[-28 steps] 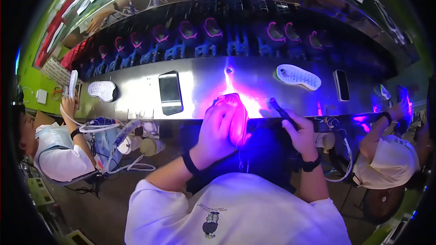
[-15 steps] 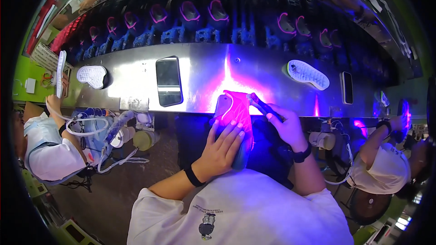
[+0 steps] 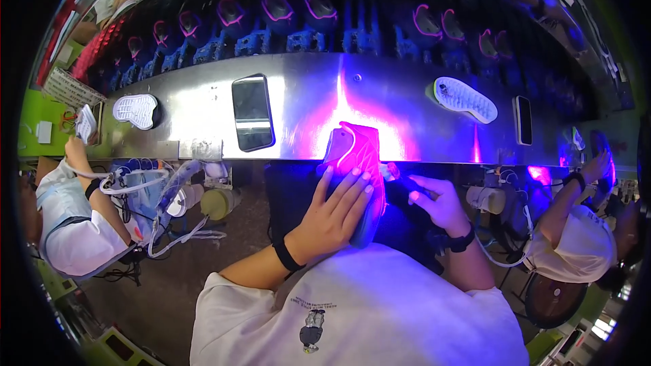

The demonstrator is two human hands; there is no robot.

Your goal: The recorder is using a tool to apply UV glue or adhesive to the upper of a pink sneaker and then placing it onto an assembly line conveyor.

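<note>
A shoe upper, glowing pink and violet under the purple light, points away from me over the table's near edge. A bright curved line runs along its far end. My left hand holds it from the left, with long fingers laid across its top; the thumb is hidden. My right hand is closed around the dark handle of a brush. The brush tip is close beside the right side of the upper; whether it touches cannot be told.
On the metal table lie a phone, a white sole, another sole and a second phone. Behind runs a dark conveyor carrying several dark, pink-edged shoes. Co-workers sit left and right, near pots and hoses.
My right hand has drawn the brush from the far end of the upper down along its right side. The co-worker at left has lowered and turned a white sole.
</note>
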